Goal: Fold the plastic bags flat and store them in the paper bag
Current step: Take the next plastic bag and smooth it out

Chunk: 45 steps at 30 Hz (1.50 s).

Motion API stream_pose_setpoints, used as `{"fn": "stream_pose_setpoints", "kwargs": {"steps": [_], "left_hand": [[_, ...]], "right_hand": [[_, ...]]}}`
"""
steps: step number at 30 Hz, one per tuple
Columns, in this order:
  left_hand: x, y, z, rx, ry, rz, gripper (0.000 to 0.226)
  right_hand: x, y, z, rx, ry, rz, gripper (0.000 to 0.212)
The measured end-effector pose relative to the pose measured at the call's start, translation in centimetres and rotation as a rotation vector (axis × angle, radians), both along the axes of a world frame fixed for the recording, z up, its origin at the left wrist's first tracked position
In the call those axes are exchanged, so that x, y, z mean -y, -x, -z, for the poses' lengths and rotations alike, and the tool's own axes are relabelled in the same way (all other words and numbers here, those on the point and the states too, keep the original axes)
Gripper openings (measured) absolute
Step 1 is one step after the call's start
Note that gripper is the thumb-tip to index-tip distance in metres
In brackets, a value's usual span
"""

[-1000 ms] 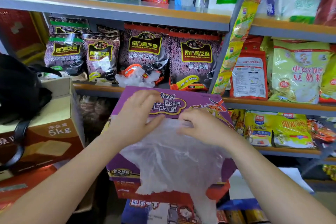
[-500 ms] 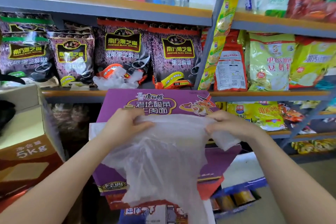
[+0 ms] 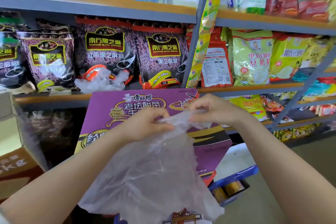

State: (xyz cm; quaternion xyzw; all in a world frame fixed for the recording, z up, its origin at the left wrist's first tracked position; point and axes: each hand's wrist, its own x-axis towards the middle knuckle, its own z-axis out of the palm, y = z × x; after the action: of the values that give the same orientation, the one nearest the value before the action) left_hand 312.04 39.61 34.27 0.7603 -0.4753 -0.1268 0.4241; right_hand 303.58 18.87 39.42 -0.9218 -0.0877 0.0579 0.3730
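Note:
A thin translucent plastic bag [image 3: 154,174] hangs in front of me over a purple noodle carton [image 3: 112,107]. My left hand [image 3: 145,125] pinches its top edge at the left. My right hand [image 3: 212,111] pinches the same bunched edge just to the right, so the two hands sit close together. The bag's body droops loose and wrinkled below them. More crumpled clear plastic bags [image 3: 101,82] lie on the shelf behind the carton. No paper bag is in view.
Metal shelves [image 3: 101,7] packed with sesame-paste and soy-milk packets fill the background. A brown cardboard box [image 3: 16,162] stands at the left. A blue box of cans [image 3: 234,185] sits on the floor at the lower right.
My hands have come together, gathering the bag's top edge, which was stretched wide half a second ago. The bag now hangs narrower and lower. The view has shifted right.

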Motion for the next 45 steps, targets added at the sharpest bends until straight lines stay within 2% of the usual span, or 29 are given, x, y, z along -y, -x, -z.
{"fn": "stream_pose_setpoints", "kwargs": {"steps": [3, 6, 10, 12, 14, 16, 18, 19, 20, 21, 22, 24, 26, 29, 31, 33, 36, 38, 40, 41, 43, 45], "left_hand": [[-0.5, -0.3, 0.2, -0.065, -0.042, -0.017, 0.024], [-0.9, -0.4, 0.1, -0.127, -0.03, -0.035, 0.023], [-1.2, -0.8, 0.7, -0.186, -0.018, -0.034, 0.026], [-1.6, -0.9, 1.2, -0.144, -0.064, -0.013, 0.028], [-2.0, -1.2, 1.7, -0.123, -0.13, -0.023, 0.016], [-2.3, -1.5, 1.9, -0.066, -0.166, -0.054, 0.028], [-2.5, -1.9, 1.9, -0.027, -0.168, -0.09, 0.015], [-2.6, -2.1, 1.7, -0.002, -0.164, -0.091, 0.014], [-2.5, -2.3, 1.5, 0.022, -0.152, -0.085, 0.026], [-2.5, -2.3, 1.2, 0.04, -0.146, -0.073, 0.036], [-2.4, -2.4, 1.1, 0.063, -0.144, -0.055, 0.039], [-2.2, -2.2, 0.5, 0.117, -0.139, -0.022, 0.033], [-2.1, -2.2, -0.3, 0.163, -0.109, -0.019, 0.028], [-2.5, -2.8, -0.6, 0.271, -0.09, -0.035, 0.035], [-3.3, -3.7, -0.5, 0.318, -0.178, -0.086, 0.037], [-4.3, -4.8, -0.4, 0.292, -0.239, -0.157, 0.044], [-5.4, -6.5, -0.8, 0.265, -0.273, -0.263, 0.045], [-5.3, -7.5, -1.5, 0.249, -0.223, -0.363, 0.038], [-4.4, -8.7, -2.3, 0.195, -0.103, -0.457, 0.039], [-3.9, -9.3, -2.7, 0.167, -0.058, -0.495, 0.041], [-2.8, -10.8, -3.1, 0.115, -0.017, -0.558, 0.036], [-2.1, -12.5, -2.9, 0.076, -0.015, -0.617, 0.024]], "right_hand": [[1.7, -0.4, 0.7, 0.02, 0.063, 0.071, 0.032], [2.9, -0.8, 1.4, -0.013, -0.059, 0.183, 0.032], [3.2, -1.3, 2.6, -0.098, -0.512, 0.253, 0.022], [3.2, -1.9, 2.8, -0.004, -0.759, 0.356, 0.022], [3.4, -2.8, 3.0, 0.087, -0.851, 0.533, 0.028], [3.6, -3.8, 3.4, 0.157, -0.629, 0.699, 0.039], [3.3, -4.5, 3.9, 0.216, -0.201, 0.76, 0.047], [2.7, -4.6, 3.8, 0.284, 0.043, 0.735, 0.048], [1.7, -4.6, 3.5, 0.389, 0.233, 0.65, 0.045], [0.4, -4.5, 3.0, 0.487, 0.314, 0.495, 0.038], [-0.9, -4.5, 2.5, 0.521, 0.294, 0.302, 0.029], [-3.7, -4.2, 1.7, 0.44, 0.241, -0.029, 0.016], [-4.9, -4.5, 1.6, 0.326, 0.259, -0.145, 0.005], [-4.3, -5.3, 1.9, 0.203, 0.203, -0.087, 0.019], [-3.2, -5.6, 2.1, 0.111, 0.128, -0.012, 0.023], [-2.0, -5.8, 2.2, 0.105, 0.094, 0.071, 0.024], [0.0, -6.6, 2.4, 0.204, 0.084, 0.251, 0.022], [1.1, -7.7, 2.1, 0.29, 0.084, 0.384, 0.02], [1.7, -9.3, 1.3, 0.38, 0.216, 0.497, 0.007], [1.7, -10.0, 0.5, 0.445, 0.299, 0.532, 0.011], [0.5, -10.9, -1.6, 0.565, 0.348, 0.478, 0.022], [-1.7, -10.4, -3.5, 0.669, 0.323, 0.238, 0.018]]}}
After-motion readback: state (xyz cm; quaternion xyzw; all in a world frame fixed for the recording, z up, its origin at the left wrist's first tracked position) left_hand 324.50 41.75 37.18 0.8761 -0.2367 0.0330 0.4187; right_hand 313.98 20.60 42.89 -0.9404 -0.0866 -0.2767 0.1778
